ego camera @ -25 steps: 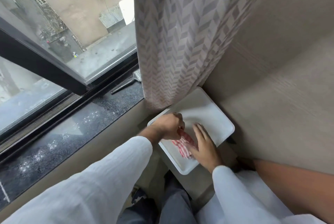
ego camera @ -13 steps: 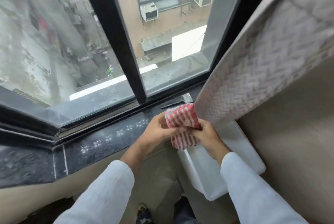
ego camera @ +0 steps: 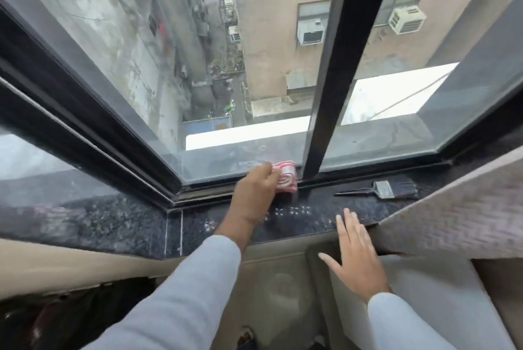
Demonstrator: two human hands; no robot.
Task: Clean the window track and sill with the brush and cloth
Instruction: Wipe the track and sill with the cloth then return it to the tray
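Observation:
My left hand (ego camera: 254, 194) grips a bunched red-and-white checked cloth (ego camera: 287, 180) and presses it into the window track (ego camera: 206, 195), just left of the black vertical frame bar (ego camera: 319, 129). A flat paintbrush (ego camera: 382, 190) with a dark handle and dark bristles lies on the black speckled granite sill (ego camera: 311, 216), to the right of the cloth. My right hand (ego camera: 356, 259) holds nothing; its fingers are spread, with the fingertips at the sill's front edge.
A patterned curtain (ego camera: 458, 216) hangs over the right end of the sill, close to the brush. A white tray (ego camera: 430, 293) sits below the sill under my right arm. The sill bends at a joint (ego camera: 172, 231) on the left. Glass panes rise behind the track.
The cloth came up from the white tray, held by both hands, and now sits in the track under my left hand alone. My right hand let go and dropped to the sill's edge.

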